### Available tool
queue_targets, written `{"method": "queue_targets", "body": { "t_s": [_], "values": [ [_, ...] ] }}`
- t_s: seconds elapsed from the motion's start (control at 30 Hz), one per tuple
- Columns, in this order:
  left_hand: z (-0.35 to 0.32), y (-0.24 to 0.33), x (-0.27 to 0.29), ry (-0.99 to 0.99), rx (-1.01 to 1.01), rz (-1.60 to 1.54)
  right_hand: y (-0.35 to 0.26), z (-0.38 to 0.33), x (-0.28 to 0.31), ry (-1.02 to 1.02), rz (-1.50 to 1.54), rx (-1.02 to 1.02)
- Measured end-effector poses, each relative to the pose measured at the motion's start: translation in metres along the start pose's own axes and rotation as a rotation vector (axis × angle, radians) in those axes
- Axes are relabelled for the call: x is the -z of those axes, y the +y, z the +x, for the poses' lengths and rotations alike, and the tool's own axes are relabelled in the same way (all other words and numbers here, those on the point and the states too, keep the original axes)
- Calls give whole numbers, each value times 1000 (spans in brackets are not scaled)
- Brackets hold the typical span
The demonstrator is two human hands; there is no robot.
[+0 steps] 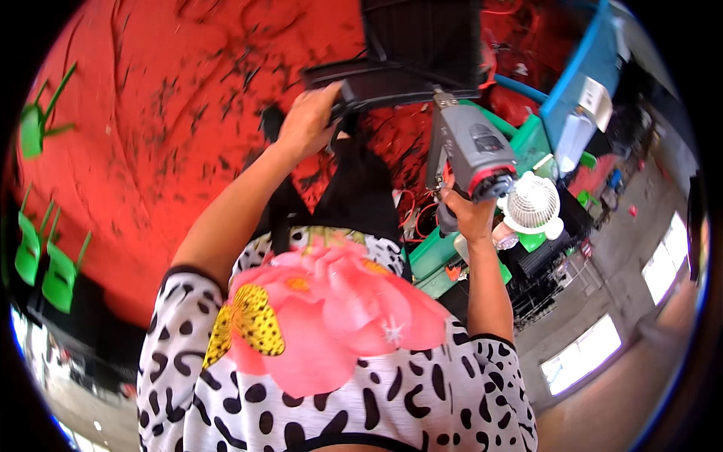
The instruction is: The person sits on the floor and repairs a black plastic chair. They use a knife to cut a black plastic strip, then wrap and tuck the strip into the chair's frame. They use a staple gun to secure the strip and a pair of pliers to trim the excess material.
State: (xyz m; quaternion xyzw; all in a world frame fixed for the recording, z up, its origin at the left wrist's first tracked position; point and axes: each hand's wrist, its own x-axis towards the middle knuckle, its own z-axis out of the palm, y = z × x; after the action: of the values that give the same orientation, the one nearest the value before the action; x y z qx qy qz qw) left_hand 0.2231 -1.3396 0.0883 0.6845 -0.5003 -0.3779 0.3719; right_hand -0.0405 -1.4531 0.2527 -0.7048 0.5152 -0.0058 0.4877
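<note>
My left hand [309,120] is closed on the near left edge of a black box-like frame [395,84] with a dark upright panel behind it. In my right hand [468,215] is a grey nail gun [474,139] with a red and black end cap, gripped by its handle. The gun's narrow nose touches or nearly touches the frame's near right edge; I cannot tell which. My fingertips on the frame are partly hidden.
Red sheeting [173,113] strewn with dark scraps lies ahead and left. Green chairs [60,275] stand at the left. Close by my right hand are a white fan [532,203], a green crate [531,143] and a blue panel [576,83]. Orange-red hose loops below the gun.
</note>
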Motion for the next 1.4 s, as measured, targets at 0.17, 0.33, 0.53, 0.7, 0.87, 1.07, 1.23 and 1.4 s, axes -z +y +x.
{"method": "queue_targets", "body": {
  "t_s": [0.17,0.33,0.53,0.7,0.87,1.07,1.23,1.4],
  "values": [
    [0,13,6,-25,-18,138,26,63,76,120,166,-168],
    [8,25,13,-127,100,189,89,138,165,336,304,-94],
    [4,42,16,-195,213,332,200,253,305,541,-181,-360],
    [15,67,25,-324,294,582,293,330,397,625,-611,-380],
    [24,83,18,-419,433,672,322,387,443,484,-698,-658],
    [53,96,16,-613,512,851,388,415,477,528,-800,-661],
    [52,83,25,-690,447,819,366,393,446,834,-1001,-245],
    [31,64,36,-635,247,728,265,314,257,385,89,-168]
  ]
}}
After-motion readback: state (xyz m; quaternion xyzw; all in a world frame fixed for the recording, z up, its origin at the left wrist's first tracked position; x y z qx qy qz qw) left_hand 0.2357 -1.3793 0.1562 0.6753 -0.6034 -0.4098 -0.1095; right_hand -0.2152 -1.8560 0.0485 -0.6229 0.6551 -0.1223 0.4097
